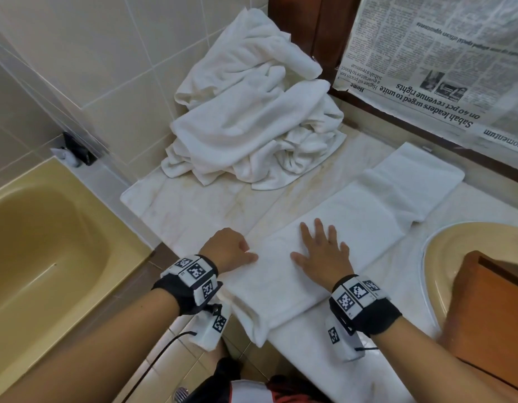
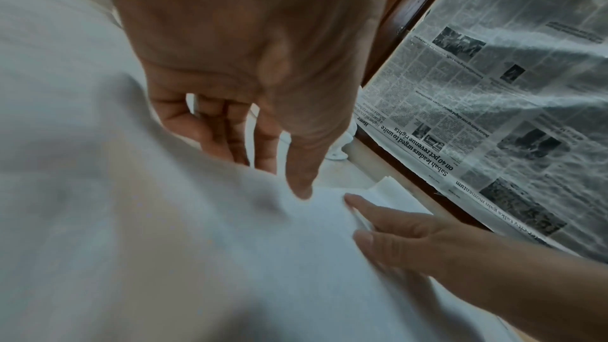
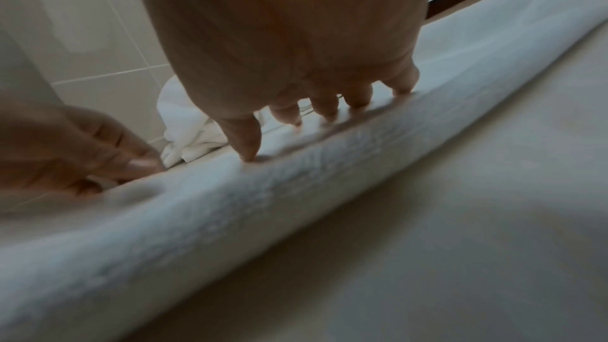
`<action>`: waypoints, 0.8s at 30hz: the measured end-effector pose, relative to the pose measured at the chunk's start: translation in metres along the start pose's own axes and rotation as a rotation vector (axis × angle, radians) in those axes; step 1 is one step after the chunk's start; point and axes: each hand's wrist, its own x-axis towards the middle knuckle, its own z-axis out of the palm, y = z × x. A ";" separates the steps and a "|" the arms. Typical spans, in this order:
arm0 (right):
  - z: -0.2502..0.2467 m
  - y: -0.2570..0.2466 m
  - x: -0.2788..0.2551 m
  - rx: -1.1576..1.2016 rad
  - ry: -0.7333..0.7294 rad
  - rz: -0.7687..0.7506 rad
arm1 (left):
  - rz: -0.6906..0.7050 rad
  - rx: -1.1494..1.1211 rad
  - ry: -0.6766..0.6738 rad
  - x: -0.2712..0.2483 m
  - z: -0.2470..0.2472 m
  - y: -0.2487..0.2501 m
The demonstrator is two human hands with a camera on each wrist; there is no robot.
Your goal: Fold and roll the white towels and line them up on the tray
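Right hand (image 1: 321, 251) fingers (image 1: 318, 228) flat on towel (image 1: 365, 219)

Head view bright and edge-warped; both wrist views dim, blurred, perhaps motion-smeared.

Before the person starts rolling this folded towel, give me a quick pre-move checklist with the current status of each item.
1. Folded towel lies flat in a long strip on the counter: ok.
2. Right hand presses flat on the strip, fingers spread: ok.
3. Left hand sits at the strip's left edge, fingers curled; whether it actually grips cloth: cannot tell.
4. Near end of the strip fully on the counter: not ok, it droops over the front edge.
5. Pile of unfolded towels lies apart from the strip: ok.
6. Tray ready to receive rolls: cannot tell, only a wooden corner shows by the sink.
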 end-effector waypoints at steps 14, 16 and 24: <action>0.000 -0.002 0.001 0.069 -0.029 0.019 | -0.023 -0.087 0.196 0.025 0.014 0.031; 0.002 -0.002 0.000 0.048 -0.034 0.017 | -0.033 -0.116 0.193 0.031 0.019 0.026; -0.012 0.012 0.013 -0.057 -0.102 -0.004 | 0.555 0.295 0.079 0.025 0.027 0.005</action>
